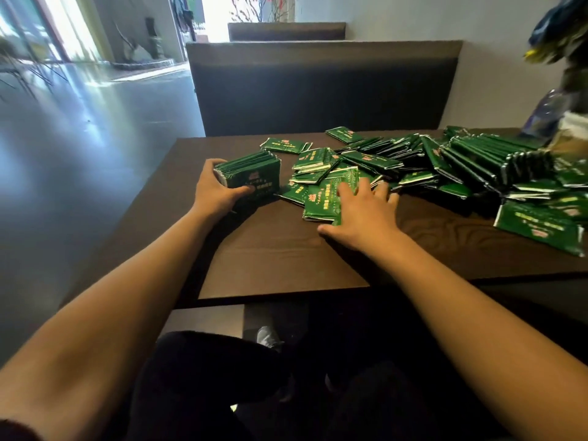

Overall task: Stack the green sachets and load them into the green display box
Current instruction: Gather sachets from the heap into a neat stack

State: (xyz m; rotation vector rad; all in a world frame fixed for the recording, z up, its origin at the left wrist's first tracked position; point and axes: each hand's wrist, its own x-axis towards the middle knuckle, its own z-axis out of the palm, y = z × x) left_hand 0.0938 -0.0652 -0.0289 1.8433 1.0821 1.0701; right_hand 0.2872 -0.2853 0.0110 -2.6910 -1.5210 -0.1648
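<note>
My left hand [213,189] grips an upright stack of green sachets [251,173] standing on edge at the left of the dark wooden table [286,259]. My right hand [362,211] lies flat with spread fingers on a loose green sachet [321,200] at the near edge of a large scattered pile of green sachets [413,160]. A green display box does not show clearly; a bigger green pack [541,227] lies at the right edge.
A dark padded bench back [318,87] stands behind the table. A blurred blue and yellow object [556,58] rises at the far right corner. Shiny floor stretches to the left. My dark-clothed knees are under the table's near edge.
</note>
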